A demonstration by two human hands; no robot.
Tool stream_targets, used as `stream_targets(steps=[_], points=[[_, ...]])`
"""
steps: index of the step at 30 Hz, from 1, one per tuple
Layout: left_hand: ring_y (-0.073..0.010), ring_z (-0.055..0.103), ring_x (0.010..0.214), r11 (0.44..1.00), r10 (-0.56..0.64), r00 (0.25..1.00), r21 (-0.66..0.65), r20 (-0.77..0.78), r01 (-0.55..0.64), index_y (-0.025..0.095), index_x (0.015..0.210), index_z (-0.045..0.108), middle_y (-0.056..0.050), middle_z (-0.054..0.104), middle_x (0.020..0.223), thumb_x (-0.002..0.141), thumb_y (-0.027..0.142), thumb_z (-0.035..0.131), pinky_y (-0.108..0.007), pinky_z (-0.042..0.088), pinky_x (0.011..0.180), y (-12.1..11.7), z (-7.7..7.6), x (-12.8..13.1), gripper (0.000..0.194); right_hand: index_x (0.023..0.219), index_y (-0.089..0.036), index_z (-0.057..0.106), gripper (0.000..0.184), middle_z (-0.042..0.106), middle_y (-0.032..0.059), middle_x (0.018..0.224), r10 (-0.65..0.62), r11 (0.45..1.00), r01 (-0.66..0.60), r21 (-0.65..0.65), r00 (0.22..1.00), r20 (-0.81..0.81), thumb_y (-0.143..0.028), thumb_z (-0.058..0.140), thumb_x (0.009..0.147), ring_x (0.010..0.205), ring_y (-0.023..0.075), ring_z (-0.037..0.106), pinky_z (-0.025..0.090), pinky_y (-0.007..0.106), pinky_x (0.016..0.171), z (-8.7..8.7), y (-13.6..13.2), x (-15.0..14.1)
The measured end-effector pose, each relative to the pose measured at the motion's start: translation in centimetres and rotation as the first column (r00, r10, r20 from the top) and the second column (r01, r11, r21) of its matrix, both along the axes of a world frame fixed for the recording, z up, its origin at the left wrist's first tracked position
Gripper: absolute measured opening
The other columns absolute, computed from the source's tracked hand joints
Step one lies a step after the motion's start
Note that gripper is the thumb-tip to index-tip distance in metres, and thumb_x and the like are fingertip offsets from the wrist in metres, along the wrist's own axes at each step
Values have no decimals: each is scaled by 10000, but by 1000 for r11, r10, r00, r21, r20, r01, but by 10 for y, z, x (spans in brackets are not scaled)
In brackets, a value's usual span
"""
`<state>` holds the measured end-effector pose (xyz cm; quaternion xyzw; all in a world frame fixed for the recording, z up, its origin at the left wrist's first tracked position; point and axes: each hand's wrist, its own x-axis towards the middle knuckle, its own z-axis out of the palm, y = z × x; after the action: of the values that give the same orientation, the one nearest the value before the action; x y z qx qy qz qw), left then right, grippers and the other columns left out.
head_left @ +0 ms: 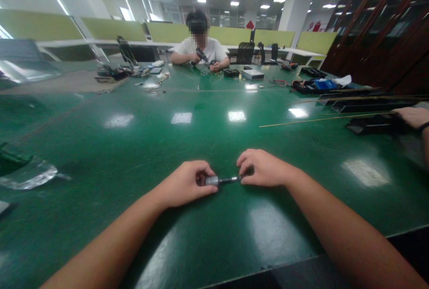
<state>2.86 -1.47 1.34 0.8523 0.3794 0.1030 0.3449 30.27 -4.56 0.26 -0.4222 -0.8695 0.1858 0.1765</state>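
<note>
In front of me, a short silver metal cylinder (212, 181) with a thin dark shaft (229, 180) lies level just above or on the green tabletop; I cannot tell if it touches. My left hand (191, 182) grips the cylinder between thumb and fingers. At the other end of the shaft, my right hand (263, 168) has its thumb and fingers closed round the tip, where a small dark part partly shows. The fingers hide most of that part, so its kind is unclear.
The glossy green table (161, 132) spreads out ahead. Across it sits a person (201, 50) holding a power drill (202, 55). Black metal channels (368, 123) and thin rods lie at the right, by another person's hand (414, 116). Clear plastic (33, 175) rests at the left.
</note>
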Motion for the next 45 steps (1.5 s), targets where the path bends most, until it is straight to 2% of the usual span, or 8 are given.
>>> stream_targets(steps=[6,12,15,23,33,45], points=[[-181,630,708,1000,-3,1000,4,1,3,157,928,715,-34,681,809,778,398,749,-267,475,637,0,0,2,287,857,-231,809,92,723,50,1059,-2,1000,2,-5,1000,-15,-246,812,766,1013,209,652,483,361,940,-2,0,-2],[-170,623,692,999,-10,1000,43,26,9,165,899,686,-17,659,787,775,365,740,-251,463,625,-2,-1,5,242,899,-199,786,90,744,59,1026,49,995,-33,98,986,-158,-247,760,827,986,202,651,495,335,908,-23,0,-42],[-165,605,690,996,-18,1000,84,26,15,173,893,668,-3,638,777,759,326,745,-245,439,617,-2,-2,4,218,906,-177,775,99,745,69,1040,18,993,1,118,987,-159,-208,737,819,998,219,645,499,349,910,-25,-1,-53],[-153,578,674,996,-4,999,93,43,0,177,882,635,11,598,785,713,282,782,-247,420,623,-3,-2,5,248,989,-178,744,289,726,81,1103,-1,993,21,114,985,-173,-291,825,736,1051,236,636,489,374,965,-18,-4,-37],[-157,581,703,992,-13,999,127,42,7,178,867,631,2,613,802,707,231,764,-246,421,635,-4,-3,7,215,892,-195,692,155,727,55,1023,32,996,-8,94,966,-255,-199,762,754,965,211,645,496,343,893,-17,-6,-39],[-161,602,689,998,17,999,62,43,-20,176,895,623,12,631,771,707,229,762,-248,431,626,-4,-5,8,240,848,-196,676,127,726,41,968,21,996,5,90,959,-283,-136,728,749,923,199,640,489,322,862,-19,-6,-44]])
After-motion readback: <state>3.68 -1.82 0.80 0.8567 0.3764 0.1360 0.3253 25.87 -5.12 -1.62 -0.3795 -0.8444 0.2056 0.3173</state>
